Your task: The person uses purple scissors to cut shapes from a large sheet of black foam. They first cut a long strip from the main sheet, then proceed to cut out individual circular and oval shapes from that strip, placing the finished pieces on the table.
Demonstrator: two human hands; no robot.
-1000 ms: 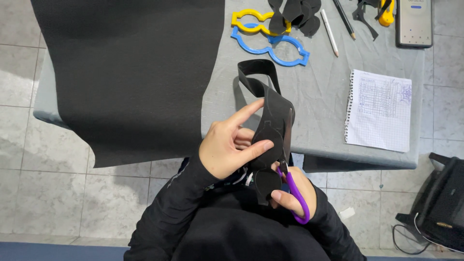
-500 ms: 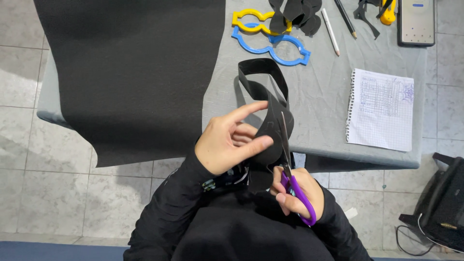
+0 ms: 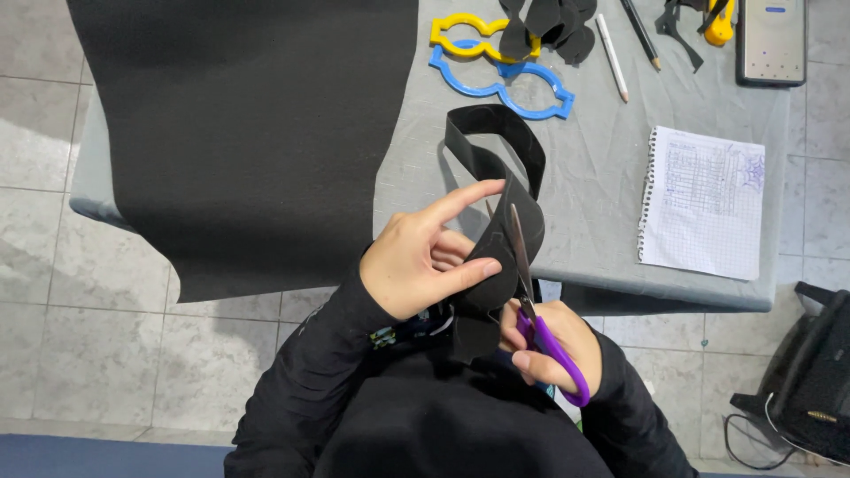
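Observation:
My left hand (image 3: 425, 261) pinches a curved piece of black foam (image 3: 496, 177) between thumb and fingers, holding it upright over the near table edge. My right hand (image 3: 553, 341) grips purple-handled scissors (image 3: 536, 305), whose blades point up and away along the foam's right edge, cutting into it. A looped strip of the same foam curls above the hands and rests on the grey table (image 3: 602, 204).
A large black foam sheet (image 3: 248, 133) drapes over the table's left side. Blue (image 3: 505, 80) and yellow (image 3: 465, 35) templates, black cut-outs, two pencils, a phone (image 3: 772, 40) and a squared notebook page (image 3: 704, 204) lie farther back. A black bag (image 3: 815, 372) sits on the tiled floor at right.
The scissors have advanced further up along the foam piece. My left hand has shifted its grip slightly, and the foam has turned a little.

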